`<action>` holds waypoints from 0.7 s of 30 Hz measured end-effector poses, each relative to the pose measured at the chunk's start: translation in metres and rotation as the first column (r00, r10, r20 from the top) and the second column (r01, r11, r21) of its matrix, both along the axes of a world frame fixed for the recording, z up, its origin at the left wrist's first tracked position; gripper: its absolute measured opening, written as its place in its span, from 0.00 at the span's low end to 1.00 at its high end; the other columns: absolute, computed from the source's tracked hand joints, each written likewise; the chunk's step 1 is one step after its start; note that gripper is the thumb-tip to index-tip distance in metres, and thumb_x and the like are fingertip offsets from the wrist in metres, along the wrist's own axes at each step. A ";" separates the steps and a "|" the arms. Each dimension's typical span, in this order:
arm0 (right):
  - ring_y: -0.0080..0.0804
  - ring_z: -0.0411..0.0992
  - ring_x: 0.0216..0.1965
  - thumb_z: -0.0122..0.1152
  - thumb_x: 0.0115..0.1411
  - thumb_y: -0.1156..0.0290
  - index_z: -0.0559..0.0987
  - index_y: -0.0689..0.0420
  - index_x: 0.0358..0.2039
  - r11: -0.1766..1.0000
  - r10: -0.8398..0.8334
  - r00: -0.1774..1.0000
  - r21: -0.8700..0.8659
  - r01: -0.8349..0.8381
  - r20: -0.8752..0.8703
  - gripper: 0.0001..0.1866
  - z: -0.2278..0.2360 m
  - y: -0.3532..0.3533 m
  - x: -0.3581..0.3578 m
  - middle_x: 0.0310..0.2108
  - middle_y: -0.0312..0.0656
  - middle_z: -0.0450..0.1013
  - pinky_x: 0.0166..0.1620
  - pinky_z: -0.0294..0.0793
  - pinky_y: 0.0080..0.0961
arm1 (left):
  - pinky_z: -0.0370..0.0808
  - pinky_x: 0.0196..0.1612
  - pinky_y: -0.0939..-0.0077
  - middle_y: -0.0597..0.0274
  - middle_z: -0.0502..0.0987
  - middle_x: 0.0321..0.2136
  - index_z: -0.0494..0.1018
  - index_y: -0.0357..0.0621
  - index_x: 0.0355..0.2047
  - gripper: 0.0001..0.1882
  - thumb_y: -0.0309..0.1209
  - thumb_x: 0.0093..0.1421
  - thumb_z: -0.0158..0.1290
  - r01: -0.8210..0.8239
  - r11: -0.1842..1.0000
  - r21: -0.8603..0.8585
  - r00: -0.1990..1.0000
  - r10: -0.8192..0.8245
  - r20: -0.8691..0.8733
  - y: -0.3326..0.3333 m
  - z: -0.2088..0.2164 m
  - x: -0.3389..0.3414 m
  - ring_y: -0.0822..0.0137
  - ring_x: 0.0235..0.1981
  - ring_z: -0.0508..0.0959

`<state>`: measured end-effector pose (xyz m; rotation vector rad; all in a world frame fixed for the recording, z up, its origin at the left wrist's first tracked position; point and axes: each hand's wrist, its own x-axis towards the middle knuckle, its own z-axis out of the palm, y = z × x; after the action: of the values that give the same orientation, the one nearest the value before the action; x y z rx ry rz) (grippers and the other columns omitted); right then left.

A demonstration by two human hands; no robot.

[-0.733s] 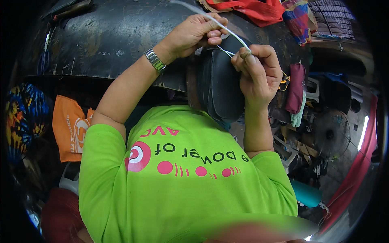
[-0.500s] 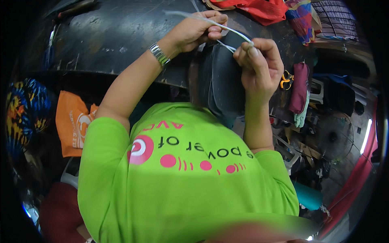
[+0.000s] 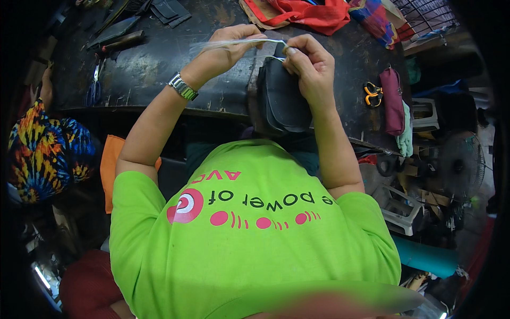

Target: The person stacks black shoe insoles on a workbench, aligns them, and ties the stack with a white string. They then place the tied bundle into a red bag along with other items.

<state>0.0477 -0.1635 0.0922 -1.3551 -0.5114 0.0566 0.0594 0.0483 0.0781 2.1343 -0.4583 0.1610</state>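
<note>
My left hand [image 3: 226, 50], with a metal watch on its wrist, is closed over the far edge of the work. A white cord [image 3: 273, 40] runs from its fingers to my right hand [image 3: 313, 66], which pinches it between thumb and forefinger. Loose strands, blurred by motion, trail left across the back of my left hand. A second stretch of cord comes out just below, close to the top of a black leather-like pouch [image 3: 287, 101]. This pouch stands at the table's near edge, under my right hand. Where the cord meets it is hidden by my fingers.
On the dark table [image 3: 212, 98] lie blue-handled scissors [image 3: 93, 90], a brown-handled tool [image 3: 123, 41], black flat pieces [image 3: 169, 13], orange snips [image 3: 373, 94], a maroon case [image 3: 392, 101] and red cloth [image 3: 319, 17]. Another person in a tie-dye shirt [image 3: 45, 149] is at left. A fan [image 3: 461, 159] stands right.
Both my hands have moved left over the pouch, with the cord still between them. The view has shifted slightly, showing more of the table's left side.
</note>
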 end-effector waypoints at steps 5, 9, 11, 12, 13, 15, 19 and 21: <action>0.10 0.62 0.25 0.56 0.63 0.77 0.77 0.61 0.34 0.999 0.008 1.000 -0.033 -0.007 0.027 0.03 0.002 0.003 0.001 0.25 0.26 0.68 0.28 0.60 0.12 | 0.73 0.32 0.74 0.58 0.81 0.29 0.81 0.43 0.42 0.17 0.43 0.62 0.61 0.101 0.995 -0.008 0.979 -0.101 -0.176 -0.003 0.012 -0.015 0.68 0.27 0.77; 0.10 0.63 0.26 0.56 0.63 0.77 0.77 0.61 0.34 1.000 0.003 0.999 -0.031 -0.002 0.043 0.03 0.002 0.003 0.001 0.26 0.26 0.69 0.29 0.61 0.12 | 0.65 0.24 0.81 0.69 0.75 0.22 0.80 0.42 0.40 0.15 0.42 0.64 0.60 0.117 0.993 -0.002 0.958 -0.114 -0.263 -0.006 0.020 -0.014 0.79 0.21 0.67; 0.10 0.63 0.27 0.56 0.64 0.77 0.77 0.61 0.35 1.000 0.010 1.000 -0.023 -0.009 0.024 0.03 0.003 0.003 0.002 0.26 0.27 0.69 0.30 0.62 0.12 | 0.65 0.25 0.80 0.70 0.74 0.20 0.81 0.42 0.38 0.15 0.42 0.63 0.60 0.079 0.996 0.044 0.971 -0.067 -0.229 -0.006 0.022 -0.012 0.78 0.21 0.67; 0.10 0.63 0.28 0.56 0.64 0.77 0.77 0.61 0.35 1.000 0.020 1.000 -0.010 -0.020 -0.001 0.03 0.003 0.002 0.002 0.26 0.27 0.69 0.31 0.62 0.12 | 0.65 0.25 0.80 0.70 0.74 0.20 0.81 0.41 0.37 0.15 0.42 0.63 0.60 0.073 0.995 0.072 0.982 -0.059 -0.177 -0.006 0.022 -0.012 0.78 0.21 0.67; 0.10 0.63 0.28 0.56 0.64 0.77 0.77 0.62 0.35 1.000 0.022 0.999 -0.002 -0.022 -0.026 0.03 0.003 0.002 0.002 0.27 0.27 0.69 0.31 0.62 0.12 | 0.65 0.25 0.79 0.69 0.74 0.20 0.81 0.41 0.36 0.15 0.42 0.63 0.60 0.064 0.993 0.098 0.991 -0.052 -0.123 -0.006 0.022 -0.011 0.78 0.21 0.67; 0.10 0.63 0.29 0.56 0.64 0.77 0.77 0.62 0.35 1.000 0.008 1.000 -0.007 -0.008 0.005 0.03 0.003 0.002 0.002 0.27 0.27 0.69 0.31 0.62 0.12 | 0.65 0.26 0.78 0.69 0.74 0.21 0.81 0.41 0.36 0.15 0.41 0.64 0.60 0.053 0.991 0.121 0.996 -0.043 -0.080 -0.007 0.020 -0.009 0.77 0.22 0.67; 0.10 0.62 0.28 0.56 0.64 0.77 0.76 0.62 0.35 1.000 -0.005 0.998 -0.001 0.005 0.069 0.02 0.002 0.002 0.001 0.27 0.27 0.68 0.31 0.62 0.12 | 0.67 0.29 0.77 0.66 0.75 0.22 0.80 0.40 0.36 0.15 0.41 0.64 0.59 0.053 0.991 0.126 0.992 -0.038 -0.118 -0.007 0.015 -0.004 0.76 0.24 0.68; 0.10 0.63 0.28 0.56 0.64 0.78 0.76 0.62 0.34 0.999 -0.034 0.998 0.007 0.034 0.054 0.02 0.002 0.002 0.000 0.27 0.27 0.68 0.31 0.62 0.12 | 0.68 0.30 0.77 0.65 0.76 0.23 0.80 0.40 0.36 0.15 0.41 0.64 0.59 0.054 0.988 0.144 0.992 -0.036 -0.121 -0.007 0.012 -0.002 0.76 0.25 0.69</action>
<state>0.0478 -0.1615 0.0945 -1.3621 -0.5335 -0.0097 0.0575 0.0415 0.0903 2.2615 -0.4608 -0.0255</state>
